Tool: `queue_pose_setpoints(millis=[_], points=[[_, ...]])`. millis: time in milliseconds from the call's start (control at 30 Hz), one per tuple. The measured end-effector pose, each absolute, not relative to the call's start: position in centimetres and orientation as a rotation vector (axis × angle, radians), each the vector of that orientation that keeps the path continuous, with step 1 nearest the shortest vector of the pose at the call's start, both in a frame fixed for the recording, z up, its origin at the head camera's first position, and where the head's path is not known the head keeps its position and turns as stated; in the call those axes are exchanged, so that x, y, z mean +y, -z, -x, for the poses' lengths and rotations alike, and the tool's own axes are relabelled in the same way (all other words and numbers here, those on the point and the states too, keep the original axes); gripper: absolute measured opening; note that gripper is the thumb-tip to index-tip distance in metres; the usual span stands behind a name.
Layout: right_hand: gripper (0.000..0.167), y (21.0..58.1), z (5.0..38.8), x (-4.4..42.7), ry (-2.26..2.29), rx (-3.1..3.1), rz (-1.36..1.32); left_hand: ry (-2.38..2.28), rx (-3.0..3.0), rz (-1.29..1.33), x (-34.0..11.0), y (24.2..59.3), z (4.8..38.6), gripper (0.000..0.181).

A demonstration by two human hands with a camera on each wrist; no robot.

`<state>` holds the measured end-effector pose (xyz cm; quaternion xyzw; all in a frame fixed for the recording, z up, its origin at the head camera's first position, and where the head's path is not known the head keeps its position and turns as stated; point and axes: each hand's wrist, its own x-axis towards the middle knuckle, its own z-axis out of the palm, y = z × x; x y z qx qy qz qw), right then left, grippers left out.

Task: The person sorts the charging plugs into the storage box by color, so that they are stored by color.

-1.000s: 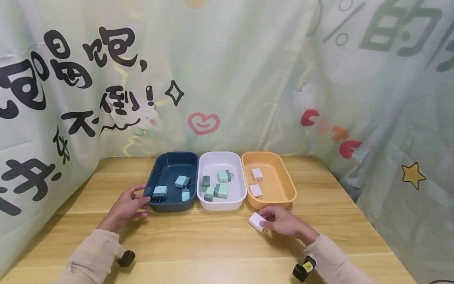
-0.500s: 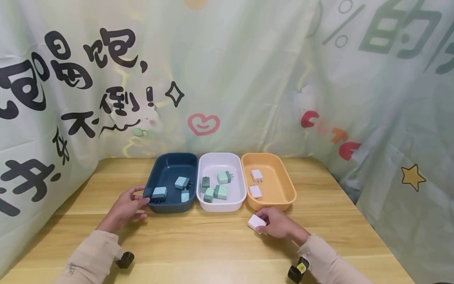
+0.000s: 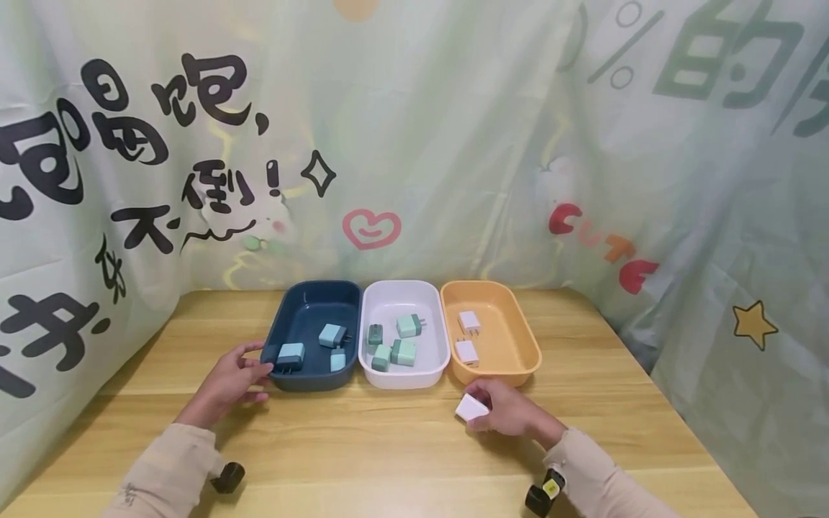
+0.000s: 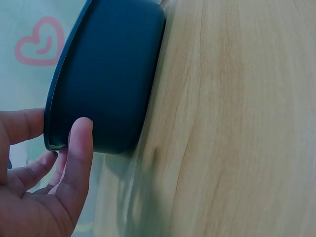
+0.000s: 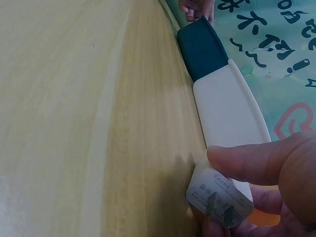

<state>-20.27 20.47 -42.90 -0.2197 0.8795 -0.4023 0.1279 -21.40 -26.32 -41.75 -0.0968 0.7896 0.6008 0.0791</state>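
In the head view, my right hand (image 3: 508, 409) pinches a white wall charger (image 3: 472, 408) in front of the orange tray (image 3: 527, 349), above or at the table; which, I cannot tell. The charger's pronged face with fine print (image 5: 217, 195) shows in the right wrist view, thumb on one side and fingers beneath. My left hand (image 3: 227, 378) touches the near left corner of the dark blue tray (image 3: 311, 301), its fingers fairly straight at the rim. The left wrist view shows the thumb (image 4: 80, 148) in front of the tray's outer wall (image 4: 108, 74).
Between the two trays stands a white tray (image 3: 404, 295) with several green chargers. The dark blue tray holds three light blue chargers, the orange one two white chargers. All sit side by side on a wooden table (image 3: 363, 453), before a printed curtain (image 3: 453, 144).
The white charger has turned in my right hand; its prongs, in sight from the head a second ago, are now hidden there. My left hand keeps its place on the dark blue tray.
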Motion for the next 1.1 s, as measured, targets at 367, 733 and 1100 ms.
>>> queue_pose_setpoints(millis=[367,733,1100], points=[[0.043,42.5,20.6,20.7,1.29,2.412,0.552,-1.787,2.365,0.281,-26.3,41.4,21.5,0.06],[0.044,41.7,20.4,20.9,1.404,2.234,0.523,-1.796,2.362,0.267,-26.2,41.4,21.6,0.06],[0.041,40.7,20.4,21.0,1.437,2.21,0.534,-1.788,2.351,0.272,-26.6,41.9,21.4,0.061]])
